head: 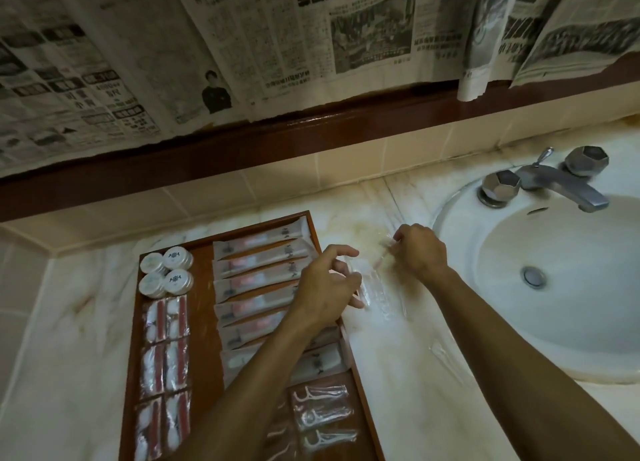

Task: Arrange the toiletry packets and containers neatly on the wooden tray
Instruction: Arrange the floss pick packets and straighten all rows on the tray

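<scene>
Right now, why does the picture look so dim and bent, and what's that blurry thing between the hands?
Head view: dim, warm light; wide-angle lens curves the shelf and sink; the clear packet between the left hand and right hand is motion-blurred and glary.

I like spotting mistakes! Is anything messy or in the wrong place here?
Yes: one clear packet lies on the counter, off the wooden tray, with both hands' fingers on it. The packets on the tray sit in tidy rows. Oddly, newspapers cover the wall.
</scene>
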